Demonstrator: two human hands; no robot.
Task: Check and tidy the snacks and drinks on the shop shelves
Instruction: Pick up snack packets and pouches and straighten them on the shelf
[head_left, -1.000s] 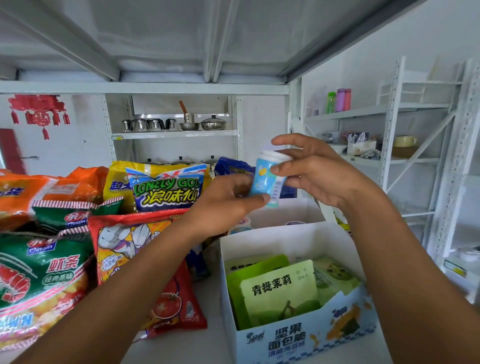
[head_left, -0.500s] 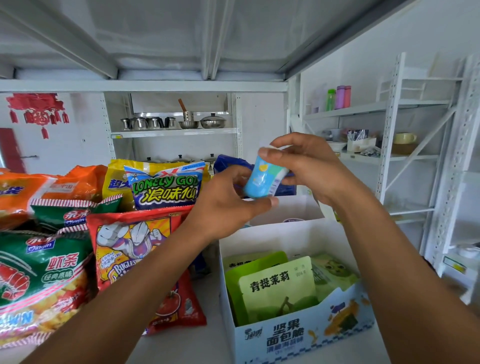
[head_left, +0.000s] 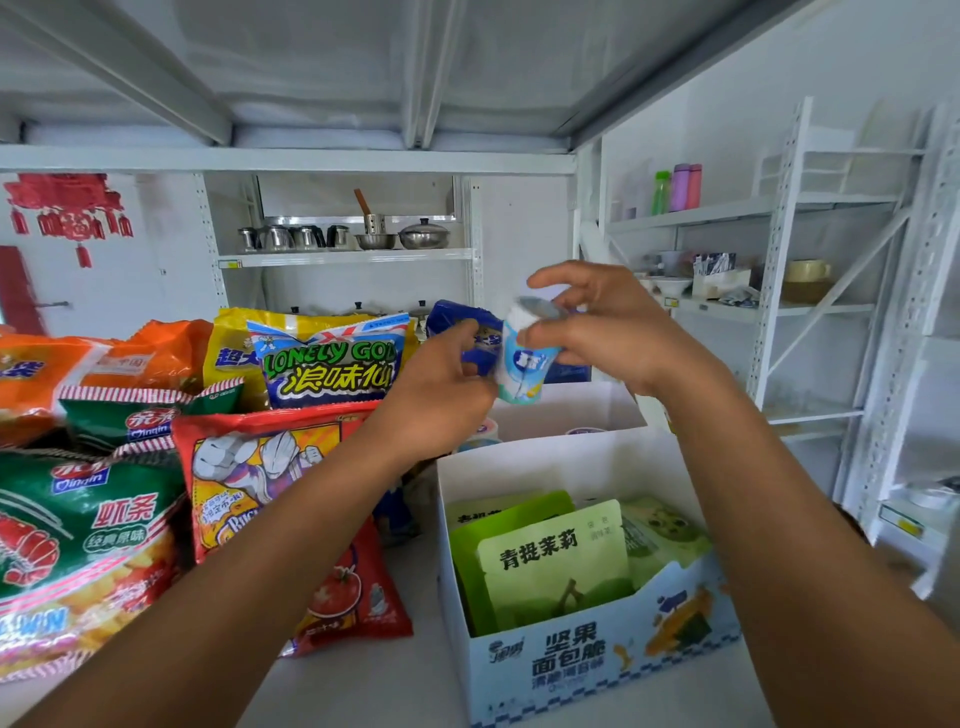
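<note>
A small blue-and-white snack cup (head_left: 523, 364) with a foil lid is held up in front of me above the shelf. My right hand (head_left: 613, 332) grips its upper part, thumb and fingers curled round the rim. My left hand (head_left: 441, 395) holds its lower side with curled fingers. The cup tilts so that its lid faces up and toward me. Below it stands a white display box (head_left: 582, 670) with green pouches (head_left: 556, 561) inside. Snack bags lie to the left: a red tomato bag (head_left: 270, 499) and a blue-yellow Lonely God bag (head_left: 332, 364).
A second white box (head_left: 571, 410) with similar cups sits behind the display box. Green Qinqin bags (head_left: 78, 514) and orange bags (head_left: 88, 364) fill the shelf's left side. The shelf board above hangs low. White racks with pots (head_left: 423, 236) and bottles (head_left: 678, 187) stand beyond.
Both hands have turned the cup, so its lid now tips up toward me. The hands and cup sit at about the same height as before.
</note>
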